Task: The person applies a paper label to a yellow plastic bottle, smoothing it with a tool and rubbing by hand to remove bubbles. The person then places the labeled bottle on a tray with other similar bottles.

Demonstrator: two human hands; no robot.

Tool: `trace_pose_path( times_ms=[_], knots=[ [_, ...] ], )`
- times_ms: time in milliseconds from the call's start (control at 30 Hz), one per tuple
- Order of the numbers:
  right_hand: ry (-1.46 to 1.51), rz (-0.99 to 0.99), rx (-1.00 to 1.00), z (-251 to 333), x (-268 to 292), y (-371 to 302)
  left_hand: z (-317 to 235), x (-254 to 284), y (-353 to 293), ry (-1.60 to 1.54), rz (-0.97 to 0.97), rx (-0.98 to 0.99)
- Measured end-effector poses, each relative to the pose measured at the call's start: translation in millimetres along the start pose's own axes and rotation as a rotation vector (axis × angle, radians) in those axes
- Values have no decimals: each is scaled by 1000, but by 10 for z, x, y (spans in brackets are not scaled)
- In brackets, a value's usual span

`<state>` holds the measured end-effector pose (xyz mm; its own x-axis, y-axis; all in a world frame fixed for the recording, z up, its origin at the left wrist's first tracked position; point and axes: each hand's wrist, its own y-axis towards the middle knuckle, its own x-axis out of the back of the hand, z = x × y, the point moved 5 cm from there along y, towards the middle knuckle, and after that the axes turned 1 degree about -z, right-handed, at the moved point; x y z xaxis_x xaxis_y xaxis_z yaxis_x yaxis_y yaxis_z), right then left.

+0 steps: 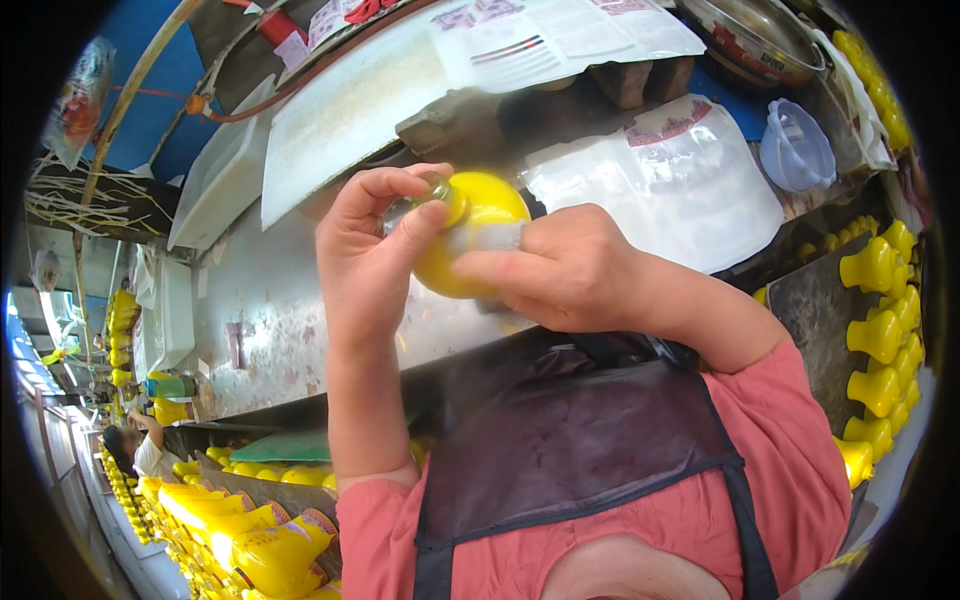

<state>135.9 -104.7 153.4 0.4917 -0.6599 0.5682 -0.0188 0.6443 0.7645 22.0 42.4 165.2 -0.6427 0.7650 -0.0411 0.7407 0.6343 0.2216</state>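
Observation:
Over the metal worktop, a glossy yellow rounded piece [492, 195] with a narrow neck is held up, tilted on its side. My left hand [370, 225] grips its neck end, thumb and fingers closed about a greenish-gold round rim [437, 186]. Against the yellow body, my right hand [585, 265] presses a light grey strip, perhaps cloth or a pad [490, 237], with the fingers curled and the index finger along the surface. Motion smears the piece and the fingertips on it. The right palm and the piece's underside are hidden.
The metal worktop [265, 300] has printed plastic sheets [690, 190] at its far right, near a lavender bucket [797, 147]. A white board [350, 125] lies beyond. Rows of yellow pieces stand at right [880, 335] and lower left [270, 550]. Another person [150, 450] is far left.

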Motion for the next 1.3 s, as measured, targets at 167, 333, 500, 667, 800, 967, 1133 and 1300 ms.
trace_pose_path(
  times_ms=[167,333,500,667,800,967,1133,1300],
  knots=[
    [91,-133,-67,-47,9,57,8,10,5,52,14,-51],
    [22,50,-48,13,-3,48,19,-31,0,103,-58,-81],
    [180,-46,-122,-83,-7,44,-68,-58,-8,274,-82,-145],
    [328,-98,-198,-212,18,93,-56,-41,12,206,-103,-124],
    [426,-58,-350,-334,27,154,-39,-14,5,205,-105,-138],
    [560,100,-538,-581,-94,325,-14,-18,-10,208,-105,-163],
    [690,193,-502,-639,-99,489,5,-13,20,318,-113,-287],
    [329,17,-394,-258,-3,332,-67,43,35,681,-148,-494]
  ],
)
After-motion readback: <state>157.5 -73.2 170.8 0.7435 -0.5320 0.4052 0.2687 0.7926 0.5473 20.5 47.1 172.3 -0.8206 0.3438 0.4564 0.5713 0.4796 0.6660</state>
